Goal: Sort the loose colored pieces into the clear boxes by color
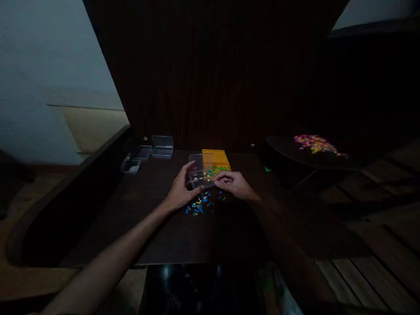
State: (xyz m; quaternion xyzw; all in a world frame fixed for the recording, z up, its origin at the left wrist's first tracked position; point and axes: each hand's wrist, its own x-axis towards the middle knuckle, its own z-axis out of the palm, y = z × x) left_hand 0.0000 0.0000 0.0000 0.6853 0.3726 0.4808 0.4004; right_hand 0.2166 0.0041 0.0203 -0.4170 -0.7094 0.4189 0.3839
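A clear plastic box with its hinged lid raised is in the middle of the table, a few small pale pieces inside. My left hand grips it by the left side, thumb at the front and fingers by the lid. At the box's right front corner is my right hand, its fingertips pinched together; whatever they hold is too small to make out. Small blue and yellow pieces lie scattered in front of the box. Behind it, small green pieces rest on an orange-yellow sheet.
Open clear boxes stand at the back left, and a smaller clear container holds something whitish. To the right, a pile of pink and yellow pieces lies on a dark round surface. A dark panel rises behind the table.
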